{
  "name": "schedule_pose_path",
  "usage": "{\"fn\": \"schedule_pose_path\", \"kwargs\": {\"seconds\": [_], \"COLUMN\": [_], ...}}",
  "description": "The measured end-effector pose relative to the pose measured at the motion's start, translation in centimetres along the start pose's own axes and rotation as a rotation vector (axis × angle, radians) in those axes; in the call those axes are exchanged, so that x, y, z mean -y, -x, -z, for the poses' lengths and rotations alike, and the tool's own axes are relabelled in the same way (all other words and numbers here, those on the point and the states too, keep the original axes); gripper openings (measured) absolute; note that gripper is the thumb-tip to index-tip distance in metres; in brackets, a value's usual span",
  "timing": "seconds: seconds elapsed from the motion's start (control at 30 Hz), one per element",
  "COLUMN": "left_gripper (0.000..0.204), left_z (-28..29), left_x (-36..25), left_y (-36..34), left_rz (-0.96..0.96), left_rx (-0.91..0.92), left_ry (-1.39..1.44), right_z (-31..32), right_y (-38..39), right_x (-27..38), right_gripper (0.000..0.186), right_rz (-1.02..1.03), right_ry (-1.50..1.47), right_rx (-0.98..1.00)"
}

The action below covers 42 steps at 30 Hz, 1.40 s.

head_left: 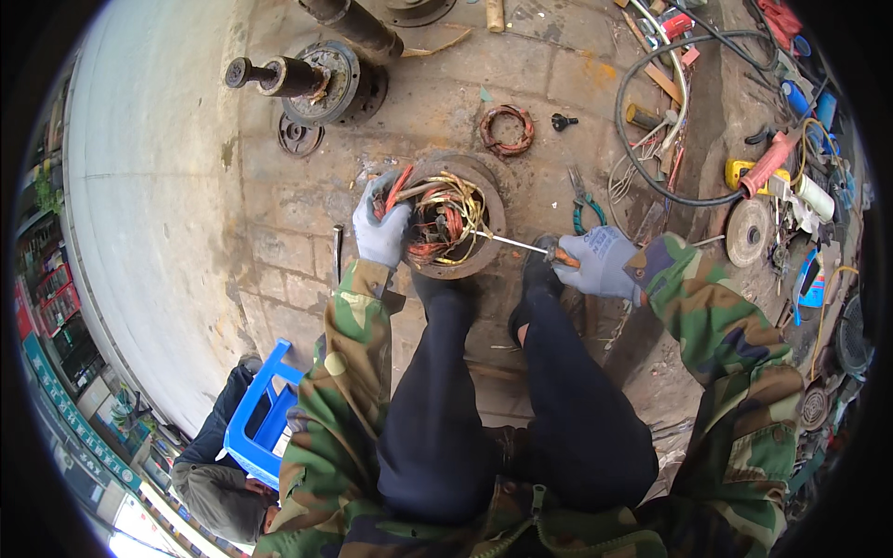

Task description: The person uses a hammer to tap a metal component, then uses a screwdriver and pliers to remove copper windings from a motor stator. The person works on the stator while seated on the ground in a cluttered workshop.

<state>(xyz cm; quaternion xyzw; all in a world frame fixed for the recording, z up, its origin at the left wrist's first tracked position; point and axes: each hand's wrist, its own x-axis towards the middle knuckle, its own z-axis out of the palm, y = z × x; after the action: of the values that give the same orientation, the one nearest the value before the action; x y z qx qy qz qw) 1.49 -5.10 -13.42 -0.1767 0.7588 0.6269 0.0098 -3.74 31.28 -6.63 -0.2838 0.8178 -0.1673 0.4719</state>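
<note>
Between my feet stands a round metal motor housing (496, 209), with red and yellow bundled wires (474, 200) coiled inside and spilling over its opening. My left hand (382, 226), in a grey-white glove, is at the housing's left side, its fingers closed round a strand of red wires (399, 186). From the right, my gloved right hand (600, 262) grips the orange handle of a screwdriver (507, 240). Its long shaft points left into the housing, and the tip is among the wires, where I cannot make it out.
Ahead lie a ring of reddish wire (507, 130), a flanged metal shaft (321, 82) and a small black part (564, 122). Teal-handled pliers (588, 209) lie near my right hand. A black cable (621, 121) and a grinding disc (747, 232) are at right. A person sits beside a blue stool (244, 437).
</note>
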Motion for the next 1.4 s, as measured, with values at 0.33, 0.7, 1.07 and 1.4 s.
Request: {"fn": "schedule_pose_path", "kwargs": {"seconds": [0.33,0.7,1.07,1.4], "left_gripper": [0.047,0.053,0.048,0.049], "left_z": [0.6,0.4,0.6,2.0], "left_x": [2.0,2.5,2.9,4.3], "left_y": [-0.4,-1.3,-1.3,-1.4], "left_rz": [-0.088,-0.037,-0.018,-0.039], "left_rx": [0.083,0.005,0.003,0.027], "left_ry": [0.159,-0.141,0.024,0.095], "right_z": [-1.9,-2.1,-1.4,-3.1], "right_y": [-1.0,0.8,0.8,-1.3], "right_x": [-1.7,1.2,2.8,-2.1], "right_gripper": [0.034,0.028,0.03,0.032], "right_rz": [0.022,-0.028,-0.15,0.054], "right_ry": [0.036,0.171,0.291,0.074], "right_rx": [0.008,-0.194,0.007,-0.196]}}
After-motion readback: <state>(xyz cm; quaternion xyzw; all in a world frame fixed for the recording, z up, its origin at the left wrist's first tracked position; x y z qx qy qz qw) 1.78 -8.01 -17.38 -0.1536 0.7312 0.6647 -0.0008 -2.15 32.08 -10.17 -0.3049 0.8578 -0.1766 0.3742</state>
